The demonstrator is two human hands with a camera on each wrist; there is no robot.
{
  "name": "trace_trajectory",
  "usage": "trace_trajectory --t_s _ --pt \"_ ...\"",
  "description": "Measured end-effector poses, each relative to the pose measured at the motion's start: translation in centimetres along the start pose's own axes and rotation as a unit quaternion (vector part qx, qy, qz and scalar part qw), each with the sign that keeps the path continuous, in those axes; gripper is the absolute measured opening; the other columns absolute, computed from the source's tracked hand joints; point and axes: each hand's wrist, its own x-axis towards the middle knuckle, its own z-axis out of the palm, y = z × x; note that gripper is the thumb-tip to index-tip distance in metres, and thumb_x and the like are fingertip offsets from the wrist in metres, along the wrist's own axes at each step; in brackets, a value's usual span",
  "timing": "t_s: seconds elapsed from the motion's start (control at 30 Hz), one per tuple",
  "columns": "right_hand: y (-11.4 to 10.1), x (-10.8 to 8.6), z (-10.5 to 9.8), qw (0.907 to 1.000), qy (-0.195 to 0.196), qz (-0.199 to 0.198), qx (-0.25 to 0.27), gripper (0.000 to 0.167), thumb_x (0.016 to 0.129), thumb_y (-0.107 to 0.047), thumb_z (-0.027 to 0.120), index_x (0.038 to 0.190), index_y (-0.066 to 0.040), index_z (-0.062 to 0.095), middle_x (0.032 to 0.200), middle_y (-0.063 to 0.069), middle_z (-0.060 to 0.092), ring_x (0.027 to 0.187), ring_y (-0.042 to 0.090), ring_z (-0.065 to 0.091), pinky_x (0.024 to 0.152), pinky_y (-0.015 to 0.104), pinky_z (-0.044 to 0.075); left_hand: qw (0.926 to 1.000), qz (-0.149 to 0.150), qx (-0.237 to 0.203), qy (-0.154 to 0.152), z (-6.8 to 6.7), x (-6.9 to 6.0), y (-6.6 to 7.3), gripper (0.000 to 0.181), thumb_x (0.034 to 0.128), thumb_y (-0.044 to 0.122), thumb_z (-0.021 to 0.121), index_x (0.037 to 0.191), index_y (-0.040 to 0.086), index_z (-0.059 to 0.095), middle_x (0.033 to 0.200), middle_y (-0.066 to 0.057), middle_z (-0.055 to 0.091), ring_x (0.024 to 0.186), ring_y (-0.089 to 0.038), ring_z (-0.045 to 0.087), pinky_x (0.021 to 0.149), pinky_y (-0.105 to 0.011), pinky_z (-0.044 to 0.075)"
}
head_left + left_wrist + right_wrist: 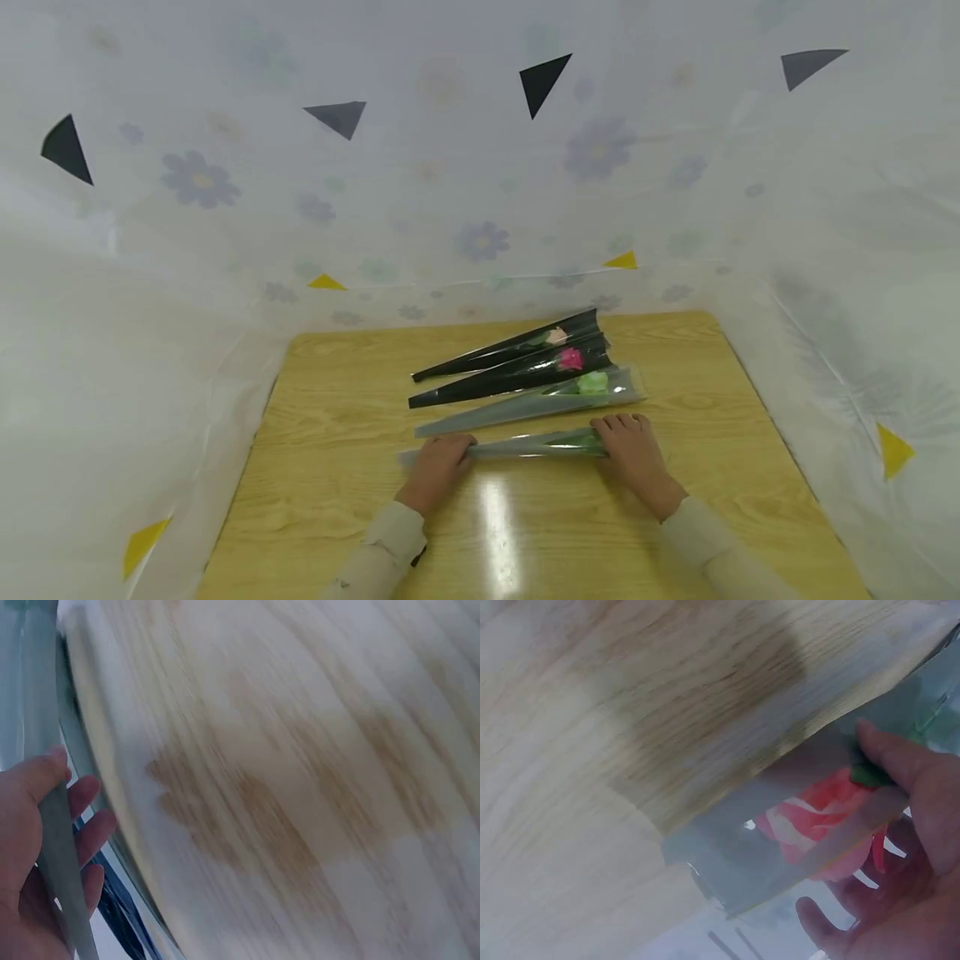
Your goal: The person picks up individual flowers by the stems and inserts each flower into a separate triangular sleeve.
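Observation:
A single wrapped rose in a grey and clear sleeve (pixel 517 448) lies crosswise between both hands at the front of the row. My left hand (pixel 441 468) grips its narrow end, thumb and fingers around the grey sleeve (pixel 54 825) in the left wrist view. With thumb and fingers, my right hand (pixel 633 450) holds the wider end. In the right wrist view the coral-pink rose head (pixel 810 821) shows through the film beside the thumb; in the head view that hand hides it. Just behind lies a green rose (pixel 593 382) in a grey sleeve (pixel 495 414).
Farther back on the wood-grain table (pixel 337 517) lie a magenta rose (pixel 571 359) in a black sleeve (pixel 480 386) and a pale pink rose (pixel 557 336) in another black sleeve (pixel 480 360). A flower-print curtain (pixel 420 192) surrounds the table's back and sides.

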Motion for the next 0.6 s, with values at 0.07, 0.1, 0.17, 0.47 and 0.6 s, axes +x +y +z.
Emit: trace_trajectory --t_s 0.07,0.1,0.17,0.47,0.6 --pt "0.4 0.1 0.4 0.9998 0.018 0.007 0.010 0.054 0.063 -0.017 0.084 0.111 -0.007 0.060 0.104 0.011 0.062 0.098 0.033 0.056 0.083 0.054 0.038 0.9999 -0.010 0.005 0.001 0.0 -0.1 -0.6 0.021 0.0899 0.025 0.062 0.110 0.018 0.060 0.105 0.005 0.064 0.096 -0.014 0.060 0.086 -0.041 0.043" --pt "0.6 0.2 0.7 0.9995 0.026 0.008 0.016 0.053 0.064 -0.016 0.083 0.111 -0.007 0.060 0.104 0.012 0.062 0.098 0.033 0.056 0.082 0.054 0.038 0.9999 -0.012 0.007 0.004 0.0 -0.1 -0.8 0.023 0.0894 0.024 0.063 0.111 0.017 0.060 0.106 0.004 0.064 0.097 -0.015 0.060 0.087 -0.042 0.043" --pt "0.7 0.2 1.1 0.9988 0.037 0.010 0.029 0.054 0.066 -0.019 0.082 0.113 -0.006 0.060 0.108 0.012 0.061 0.101 0.034 0.054 0.082 0.054 0.037 0.9998 -0.014 0.016 0.007 -0.1 -0.2 -1.0 0.026 0.0885 0.023 0.064 0.113 0.016 0.059 0.108 0.002 0.063 0.099 -0.017 0.059 0.088 -0.043 0.042" --pt "0.5 0.2 1.2 0.9955 0.064 0.015 0.068 0.059 0.071 -0.036 0.078 0.119 -0.009 0.058 0.114 0.011 0.058 0.105 0.033 0.052 0.088 0.055 0.033 0.9987 -0.029 0.015 0.040 -0.1 -0.1 -1.5 0.044 0.0825 0.035 0.069 0.118 0.013 0.056 0.114 -0.004 0.058 0.110 -0.023 0.052 0.093 -0.044 0.036" --pt "0.0 0.2 0.3 0.9937 0.083 0.012 0.073 0.058 0.077 -0.043 0.071 0.122 -0.009 0.057 0.116 0.010 0.058 0.105 0.033 0.052 0.089 0.054 0.033 0.9981 -0.038 0.002 0.049 -0.7 -0.1 -1.4 0.053 0.0836 0.039 0.067 0.126 0.011 0.050 0.126 -0.007 0.052 0.119 -0.025 0.046 0.095 -0.047 0.036"
